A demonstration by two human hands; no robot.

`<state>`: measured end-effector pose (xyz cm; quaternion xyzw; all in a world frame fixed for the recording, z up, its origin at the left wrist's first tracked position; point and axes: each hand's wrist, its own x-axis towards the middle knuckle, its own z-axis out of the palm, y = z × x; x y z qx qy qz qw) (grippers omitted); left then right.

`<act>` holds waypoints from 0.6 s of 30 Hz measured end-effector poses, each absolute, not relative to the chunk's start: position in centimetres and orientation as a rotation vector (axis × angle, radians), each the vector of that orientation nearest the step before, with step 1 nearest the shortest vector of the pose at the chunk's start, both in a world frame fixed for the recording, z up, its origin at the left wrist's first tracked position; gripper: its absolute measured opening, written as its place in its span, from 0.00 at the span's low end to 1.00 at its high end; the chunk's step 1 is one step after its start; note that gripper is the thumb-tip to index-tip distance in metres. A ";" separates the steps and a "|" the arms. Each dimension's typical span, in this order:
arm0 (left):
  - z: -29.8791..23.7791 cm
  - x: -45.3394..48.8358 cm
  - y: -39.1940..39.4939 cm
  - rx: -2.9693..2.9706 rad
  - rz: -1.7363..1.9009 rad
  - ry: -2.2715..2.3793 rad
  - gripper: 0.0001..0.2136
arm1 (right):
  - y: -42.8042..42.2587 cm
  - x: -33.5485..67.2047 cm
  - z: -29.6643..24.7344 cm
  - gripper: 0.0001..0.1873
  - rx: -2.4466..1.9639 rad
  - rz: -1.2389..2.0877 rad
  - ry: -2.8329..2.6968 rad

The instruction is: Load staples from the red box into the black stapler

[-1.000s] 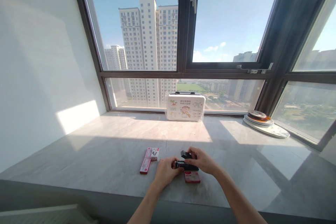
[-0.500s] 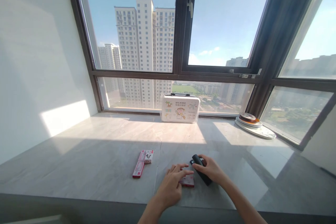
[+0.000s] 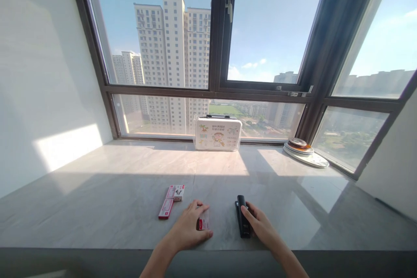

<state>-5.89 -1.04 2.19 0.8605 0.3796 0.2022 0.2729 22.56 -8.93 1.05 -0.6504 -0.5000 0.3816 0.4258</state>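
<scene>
My left hand [image 3: 187,227] curls around a small red-and-white box [image 3: 204,221], fingers at its far side and thumb at the near side; much of the box is hidden under the hand. A black stapler [image 3: 242,216] lies on the counter to the right, its long side pointing away from me. My right hand [image 3: 259,222] grips it from the right, thumb on top. To the left of my left hand lie two flat pink-and-white boxes [image 3: 166,208] end to end, with a small white box [image 3: 179,193] showing dark staple-like shapes beside the farther one.
A white case with cartoon prints [image 3: 217,134] stands against the window. Several stacked plates [image 3: 306,154] sit in the back right corner. The grey marble-look counter [image 3: 107,208] ends at a front edge close to my wrists, and a white wall [image 3: 39,95] bounds it on the left.
The stapler has turned from slanting to nearly straight ahead, with my right hand on it. My left hand has moved left with the small box, away from the stapler. The view has shifted slightly.
</scene>
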 end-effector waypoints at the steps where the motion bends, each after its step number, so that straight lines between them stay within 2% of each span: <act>1: 2.2 -5.9 -1.0 2.315 0.555 1.020 0.38 | -8.7 22.0 1.1 0.37 -1.608 0.950 -1.257; 7: 1.8 -3.0 -1.2 2.315 0.651 1.015 0.45 | -6.4 18.4 1.2 0.36 -1.483 0.809 -1.290; 12: 1.9 -1.5 -1.2 2.326 0.695 0.976 0.38 | -5.7 17.3 1.3 0.36 -1.500 0.748 -1.332; 16: 2.0 -1.5 -1.8 2.342 0.763 0.926 0.37 | -5.8 17.6 0.8 0.39 -1.530 0.678 -1.287; 18: 1.9 -2.3 -1.9 2.344 0.863 0.947 0.30 | -5.8 17.9 0.3 0.39 -1.555 0.640 -1.238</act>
